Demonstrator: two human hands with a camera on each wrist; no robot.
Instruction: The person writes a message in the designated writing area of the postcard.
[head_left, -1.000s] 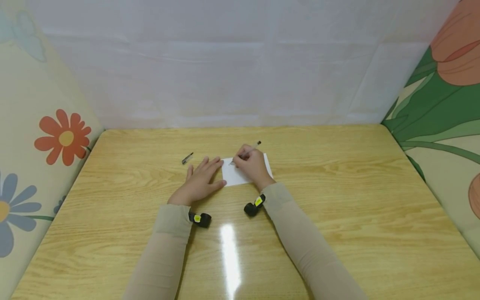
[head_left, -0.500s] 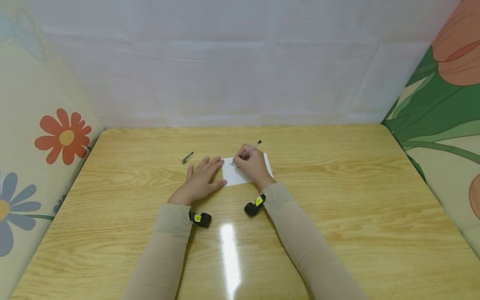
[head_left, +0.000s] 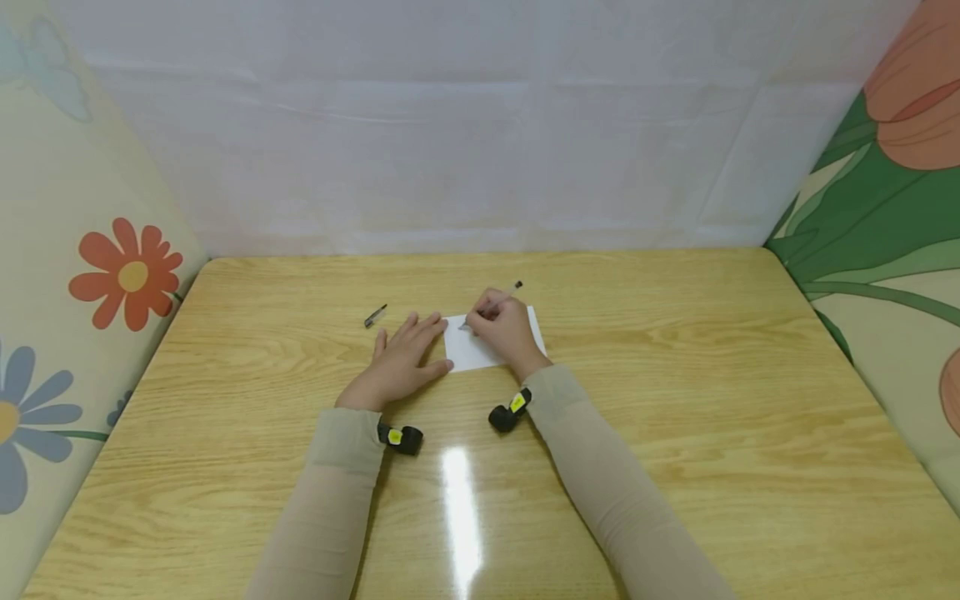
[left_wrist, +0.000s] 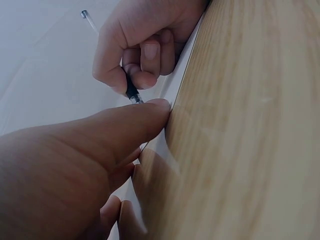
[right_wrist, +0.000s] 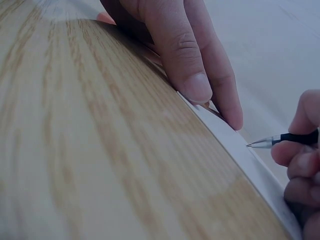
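A small white sheet of paper [head_left: 472, 352] lies on the wooden table. My right hand [head_left: 510, 329] rests on its right part and pinches a clear pen [head_left: 512, 291] with a black grip. The pen leans up to the right, and in the right wrist view its metal tip [right_wrist: 252, 145] is at the paper's surface. With fingers spread, my left hand [head_left: 401, 362] lies flat at the sheet's left edge. Its thumb [left_wrist: 155, 112] and a fingertip touch the paper there. Beyond the left hand lies a clear pen cap [head_left: 376, 316] with a dark clip.
The wooden table [head_left: 675, 400] reaches back to a white cloth backdrop [head_left: 480, 150]. Flowered panels stand at the left and right sides. Each wrist wears a small black camera, such as the left camera [head_left: 405, 440].
The pen has shifted very slightly in my right hand's pinch, its tip staying near the same part of the paper. My left hand, the sheet and the cap have kept their places.
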